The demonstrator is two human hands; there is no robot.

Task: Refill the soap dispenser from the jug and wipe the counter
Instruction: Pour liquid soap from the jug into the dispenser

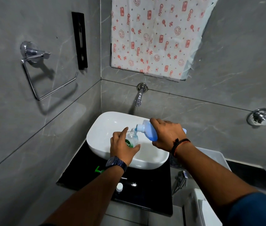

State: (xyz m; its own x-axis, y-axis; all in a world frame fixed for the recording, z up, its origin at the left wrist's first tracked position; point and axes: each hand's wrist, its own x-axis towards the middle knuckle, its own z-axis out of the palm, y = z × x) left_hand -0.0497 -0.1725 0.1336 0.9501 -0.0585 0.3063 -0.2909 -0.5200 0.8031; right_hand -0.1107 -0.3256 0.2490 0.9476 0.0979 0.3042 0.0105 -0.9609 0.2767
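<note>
Your right hand was clamped on the tilted blue refill jug, spout at the dispenser's neck; left hand wrapped the clear soap dispenser over the basin. Pouring step. Next: level jug, refit green pump lying beside your left wrist.

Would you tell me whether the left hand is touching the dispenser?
Touching. The head view shows the left hand wrapped around the dispenser, thumb and fingers against its sides over the basin.
</note>
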